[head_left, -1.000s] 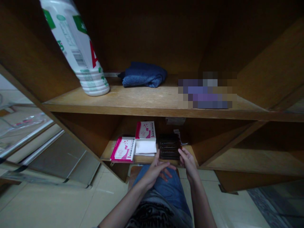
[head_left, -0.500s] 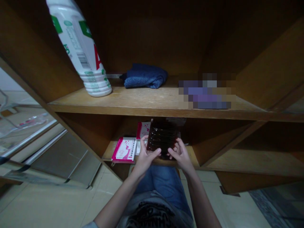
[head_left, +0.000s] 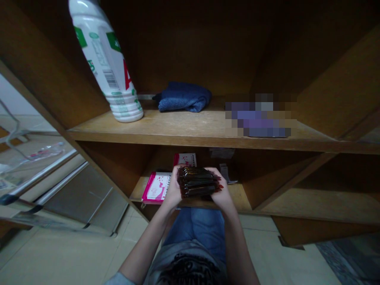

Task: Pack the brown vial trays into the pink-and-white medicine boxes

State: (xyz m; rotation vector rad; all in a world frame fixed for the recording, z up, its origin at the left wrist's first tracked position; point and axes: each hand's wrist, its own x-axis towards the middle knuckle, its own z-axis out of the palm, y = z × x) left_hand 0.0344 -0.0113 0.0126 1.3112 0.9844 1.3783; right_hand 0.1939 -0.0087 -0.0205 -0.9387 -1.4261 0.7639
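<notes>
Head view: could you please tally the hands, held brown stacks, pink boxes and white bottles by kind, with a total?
Hands: 2
Brown stack: 1
Pink boxes: 2
White bottle: 1
Total: 6

A large red letter A stands on the white plastic bottle, right of a barcode; its green characters are too small to read. Black characters on the front pink-and-white carton and the rear carton are illegible, as is the shirt's black print.
</notes>
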